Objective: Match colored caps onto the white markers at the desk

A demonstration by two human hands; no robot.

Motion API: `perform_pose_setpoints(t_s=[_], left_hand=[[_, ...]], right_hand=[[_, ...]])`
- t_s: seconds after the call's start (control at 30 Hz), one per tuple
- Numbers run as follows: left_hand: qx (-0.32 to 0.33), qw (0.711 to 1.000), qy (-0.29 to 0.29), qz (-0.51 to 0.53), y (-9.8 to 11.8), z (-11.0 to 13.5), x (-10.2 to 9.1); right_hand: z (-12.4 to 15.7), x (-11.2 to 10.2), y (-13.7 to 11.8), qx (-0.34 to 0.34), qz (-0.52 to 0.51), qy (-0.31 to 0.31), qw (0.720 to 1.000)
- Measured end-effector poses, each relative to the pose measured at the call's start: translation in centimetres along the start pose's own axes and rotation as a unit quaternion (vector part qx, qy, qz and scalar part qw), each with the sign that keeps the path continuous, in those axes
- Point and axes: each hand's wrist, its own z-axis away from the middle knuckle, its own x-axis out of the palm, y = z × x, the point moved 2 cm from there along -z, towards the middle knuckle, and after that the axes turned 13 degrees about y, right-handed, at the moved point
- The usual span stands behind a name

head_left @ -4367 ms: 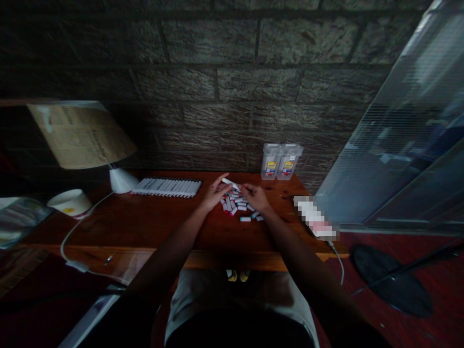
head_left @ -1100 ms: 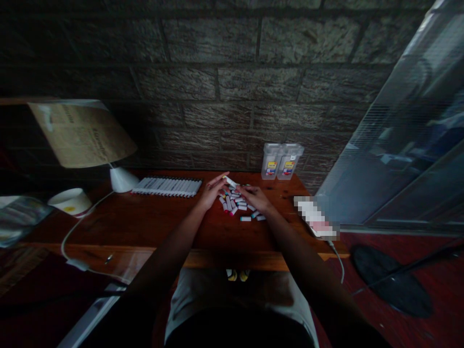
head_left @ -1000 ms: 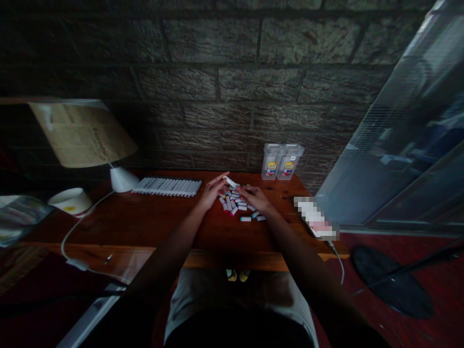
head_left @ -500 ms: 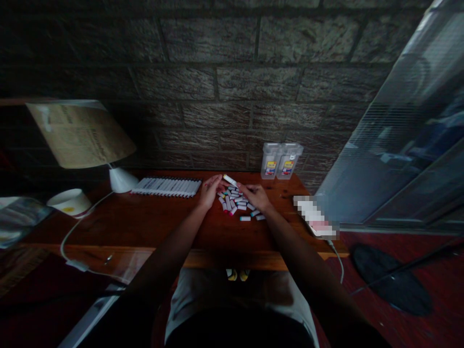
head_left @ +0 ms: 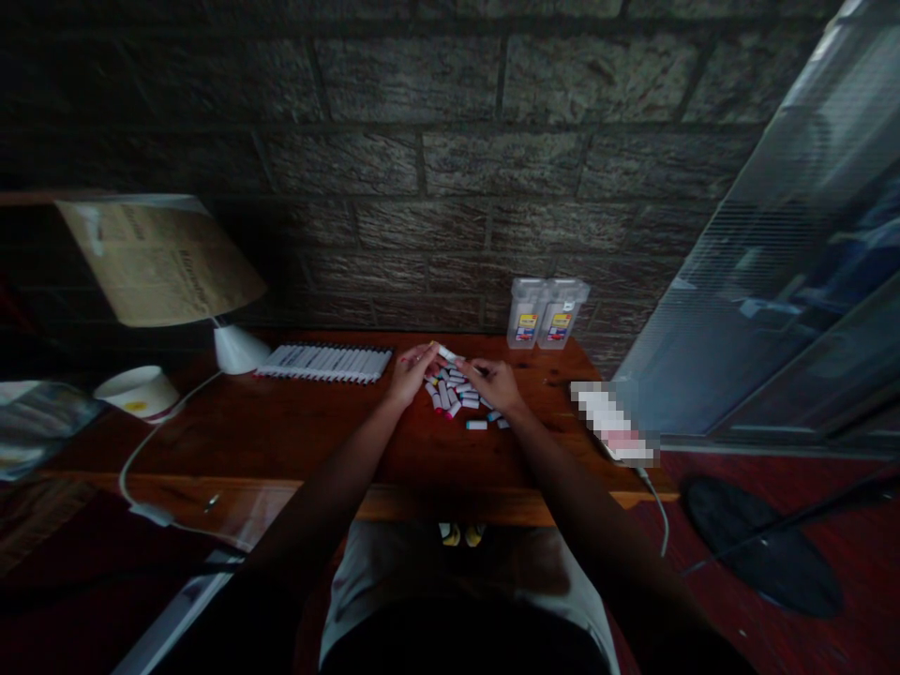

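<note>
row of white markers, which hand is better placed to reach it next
The left hand, likely: it is nearer the row of white markers, while the right hand is across the pile of pieces. Both seem to touch one white cylinder, though.

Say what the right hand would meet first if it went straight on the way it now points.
Beyond the white marker it holds, the right hand would probably meet the left hand first, though depth is hard to judge here.
</note>
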Motion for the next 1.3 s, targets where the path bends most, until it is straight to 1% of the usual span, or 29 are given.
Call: perform_pose_setpoints(t_s=[0.1,0.2,0.3,0.43,0.5,0.6,0.67,0.73,0.83,1.0,1.2,1.3], left_hand=[[0.01,1.0,0.003,-0.015,0.1,0.2,0.0],[-0.002,1.0,0.01,-0.012,0.0,0.1,0.0],[-0.025,0.999,0.018,0.011,-0.3,-0.1,-0.1],[-0.053,0.996,0.038,0.062,-0.8,-0.6,-0.2],[-0.068,0.993,0.048,0.083,-0.8,-0.7,-0.3],[-0.086,0.987,0.082,0.106,-0.8,-0.9,-0.5],[-0.091,0.983,0.105,0.12,-0.8,-1.0,-0.6],[-0.095,0.98,0.114,0.129,-0.7,-1.1,-0.7],[-0.104,0.98,0.112,0.13,-0.5,-1.0,-0.7],[-0.117,0.979,0.112,0.125,-0.4,-0.9,-0.7],[-0.105,0.982,0.11,0.116,-0.7,-1.1,-0.8],[-0.104,0.979,0.113,0.131,-0.8,-1.1,-0.7]], right_hand=[[0.2,0.0,-0.2,-0.029,0.035,-0.006,0.999],[0.1,0.2,0.1,-0.014,0.012,-0.005,1.0],[-0.2,0.4,0.5,0.047,-0.063,0.006,0.997],[-0.5,0.5,0.4,0.133,-0.155,0.018,0.979],[-0.5,0.5,0.1,0.163,-0.186,0.014,0.969],[-0.4,0.4,0.1,0.192,-0.208,0.003,0.959],[-0.5,0.4,0.3,0.2,-0.208,0.001,0.957],[-0.5,0.4,0.5,0.201,-0.202,0.001,0.959],[-0.6,0.4,0.7,0.207,-0.203,0.002,0.957],[-0.6,0.6,0.7,0.236,-0.235,-0.018,0.943],[-0.4,0.9,0.6,0.273,-0.252,-0.041,0.927],[-0.3,1.0,0.7,0.278,-0.253,-0.046,0.926]])
